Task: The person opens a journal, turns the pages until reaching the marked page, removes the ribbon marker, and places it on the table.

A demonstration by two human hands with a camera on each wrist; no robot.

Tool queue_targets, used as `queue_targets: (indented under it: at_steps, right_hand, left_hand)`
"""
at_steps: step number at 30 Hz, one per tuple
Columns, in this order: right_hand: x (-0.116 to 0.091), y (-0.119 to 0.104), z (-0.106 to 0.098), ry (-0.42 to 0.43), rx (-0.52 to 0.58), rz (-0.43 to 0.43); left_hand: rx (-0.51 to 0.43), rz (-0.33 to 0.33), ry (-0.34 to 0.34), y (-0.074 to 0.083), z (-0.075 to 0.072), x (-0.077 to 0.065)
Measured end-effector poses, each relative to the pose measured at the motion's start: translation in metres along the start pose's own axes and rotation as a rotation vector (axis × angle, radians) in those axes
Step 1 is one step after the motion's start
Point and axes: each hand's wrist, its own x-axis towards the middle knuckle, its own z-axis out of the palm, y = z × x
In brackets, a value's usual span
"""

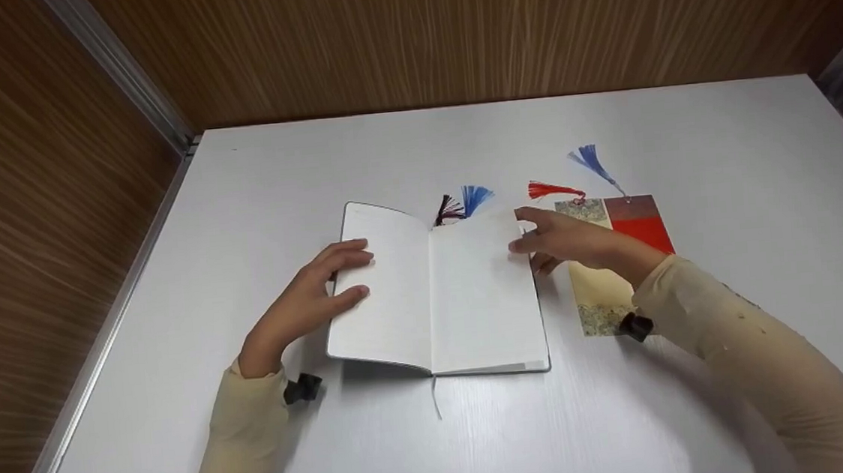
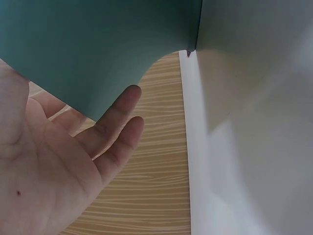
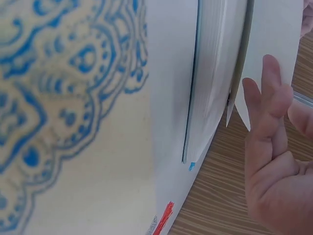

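An open notebook point(image 1: 390, 321) with blank white pages lies in the middle of the table. My left hand point(image 1: 313, 294) grips its left edge, thumb and some fingers over the page, others beneath the green cover point(image 2: 98, 54). At the right edge, my right hand point(image 1: 576, 239) pinches a page point(image 3: 274, 29) that stands raised from the page block in the right wrist view. A dark maroon tassel point(image 1: 448, 210) and a blue tassel point(image 1: 474, 199) stick out past the notebook's top. Under it, a thin ribbon point(image 1: 436, 401) hangs from the spine.
Right of the notebook lie a cream patterned bookmark point(image 1: 597, 290) with a red tassel point(image 1: 553, 189) and a red bookmark point(image 1: 643, 230) with a blue tassel point(image 1: 596, 162). My right forearm point(image 1: 746, 346) partly covers them. Wood-grain panels point(image 1: 450, 31) border the white table point(image 1: 273, 173).
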Motion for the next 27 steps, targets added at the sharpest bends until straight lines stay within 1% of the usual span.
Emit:
queue_targets:
  at_steps: [5, 10, 15, 20, 24, 27]
  right_hand:
    - [-0.011, 0.001, 0.002, -0.054, 0.095, -0.069]
    - [-0.021, 0.000, 0.014, -0.119, 0.158, -0.105]
    - [-0.029, -0.004, 0.026, -0.165, 0.189, -0.128]
    - [-0.034, -0.007, 0.032, -0.190, 0.204, -0.153]
    - [-0.034, -0.012, 0.038, -0.226, 0.241, -0.204]
    - [-0.032, -0.015, 0.046, -0.281, 0.259, -0.258]
  left_hand:
    - [0.015, 0.001, 0.001, -0.001, -0.001, 0.001]
    - [0.007, -0.029, 0.009, -0.002, -0.003, 0.001]
    - [-0.002, -0.038, 0.009, 0.000, -0.004, 0.002]
    - [0.019, -0.021, 0.008, 0.001, -0.004, 0.003]
    - [0.027, -0.007, 0.013, 0.003, -0.004, 0.002]
    - [0.023, -0.011, 0.016, 0.004, -0.004, 0.001]
